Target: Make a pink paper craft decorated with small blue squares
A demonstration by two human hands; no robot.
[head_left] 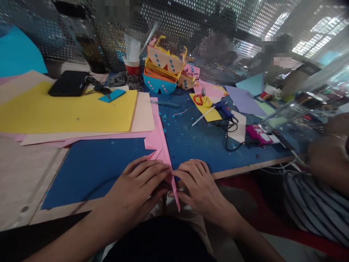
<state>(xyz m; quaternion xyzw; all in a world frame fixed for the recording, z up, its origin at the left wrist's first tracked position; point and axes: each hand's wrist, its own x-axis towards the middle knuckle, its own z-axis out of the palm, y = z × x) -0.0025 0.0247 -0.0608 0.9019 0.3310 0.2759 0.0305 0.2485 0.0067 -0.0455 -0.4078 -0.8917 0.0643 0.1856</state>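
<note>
A long, folded strip of pink paper (161, 136) runs from the table toward my lap, its near end sticking out past the front edge. My left hand (144, 178) lies over its left side, fingers closed on the paper and the thumb underneath. From the right, my right hand (197, 185) pinches the paper's folded edge between thumb and fingers. Cut flaps stand out along the left of the strip, just beyond my left fingers. Part of the paper is hidden under my left hand.
Stacked yellow paper (68, 112) lies left, with a black pouch (68, 83) and keys on it. Behind are decorated paper baskets (163, 65) and a paper cup (132, 67). Scissors (202, 100), a glue gun (224, 109) and its cord lie right. Another person's arm (327, 156) is far right.
</note>
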